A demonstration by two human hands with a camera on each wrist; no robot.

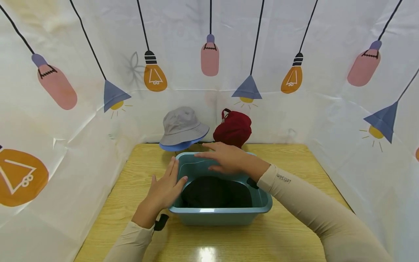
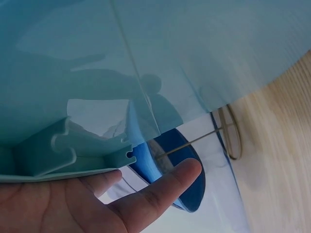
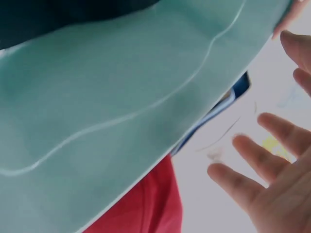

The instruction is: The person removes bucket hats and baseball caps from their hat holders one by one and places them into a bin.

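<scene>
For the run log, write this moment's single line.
left hand: at teal basin, left side; right hand: empty, over basin; black item: inside basin; gray bucket hat, red cap: behind basin

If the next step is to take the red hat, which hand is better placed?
Probably the right hand: it is empty, over the far side of the basin, close to the red hat in the head view. The left hand is at the basin's left rim, farther from that hat.

Bright light glares off the table [image 1: 207, 253]; the right wrist view looks soft.
</scene>
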